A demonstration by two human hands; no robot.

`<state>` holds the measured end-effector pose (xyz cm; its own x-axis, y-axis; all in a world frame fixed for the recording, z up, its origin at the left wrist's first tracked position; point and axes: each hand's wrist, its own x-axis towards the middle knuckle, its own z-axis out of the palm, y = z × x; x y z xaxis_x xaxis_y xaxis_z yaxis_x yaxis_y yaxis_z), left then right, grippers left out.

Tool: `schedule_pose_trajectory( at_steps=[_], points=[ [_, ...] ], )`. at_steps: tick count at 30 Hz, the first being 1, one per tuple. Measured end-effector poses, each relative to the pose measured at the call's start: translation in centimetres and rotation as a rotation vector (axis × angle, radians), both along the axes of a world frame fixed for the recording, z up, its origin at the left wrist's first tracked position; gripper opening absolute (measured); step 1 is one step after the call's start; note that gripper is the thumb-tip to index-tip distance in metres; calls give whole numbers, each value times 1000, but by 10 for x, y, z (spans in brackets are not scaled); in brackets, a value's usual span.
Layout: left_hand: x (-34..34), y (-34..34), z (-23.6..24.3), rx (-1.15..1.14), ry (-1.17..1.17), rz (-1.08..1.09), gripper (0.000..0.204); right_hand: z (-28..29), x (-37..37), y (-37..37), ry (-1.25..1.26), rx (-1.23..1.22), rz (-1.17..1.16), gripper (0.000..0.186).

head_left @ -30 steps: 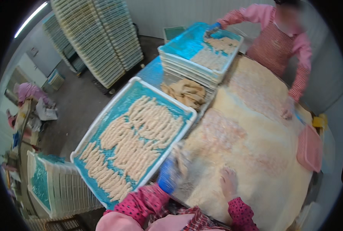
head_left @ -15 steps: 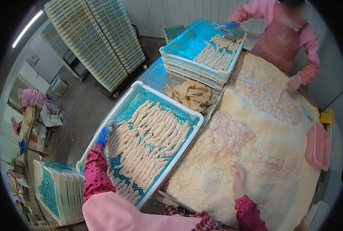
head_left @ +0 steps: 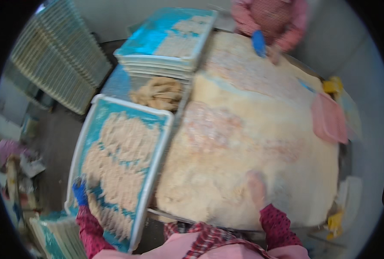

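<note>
My left hand (head_left: 80,190) wears a blue glove and is at the left side of a white tray (head_left: 166,131) lined with turquoise mesh, beside rows of breaded strips (head_left: 118,172); its fingers are too blurred to show whether they grip anything. My right hand (head_left: 256,187), bare and blurred, lies on the pale breading (head_left: 209,181) covering the table, fingers extended. Beyond it lie patches of pinkish raw meat pieces (head_left: 209,125).
Stacked trays (head_left: 157,64) and a tan cloth (head_left: 155,95) are beyond my tray. A co-worker (head_left: 269,21) stands at the far side. A pink basket (head_left: 328,121) sits at the right, tall tray stacks (head_left: 58,56) at left.
My left hand rose to the tray's left side, then moved slightly lower along it. The co-worker's gloved hand moved from the tray stack to beside the other hand. The view has shifted.
</note>
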<state>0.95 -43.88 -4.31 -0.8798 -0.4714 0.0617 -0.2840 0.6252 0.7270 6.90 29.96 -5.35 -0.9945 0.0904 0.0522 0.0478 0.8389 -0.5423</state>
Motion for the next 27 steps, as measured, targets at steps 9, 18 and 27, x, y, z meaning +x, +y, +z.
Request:
schedule_pose_trajectory(
  at_steps=[9, 18, 27],
  points=[
    [-16, 415, 83, 303, -69, -1158, 33, 35, 81, 28, -15, 174, 172, 34],
    [17, 552, 10, 555, -277, -1141, 33, 35, 65, 50, -34, -794, -507, 26],
    [13, 507, 40, 417, -185, -1102, 20, 48, 44, 18, 175, -33, -54, 33]
  ],
)
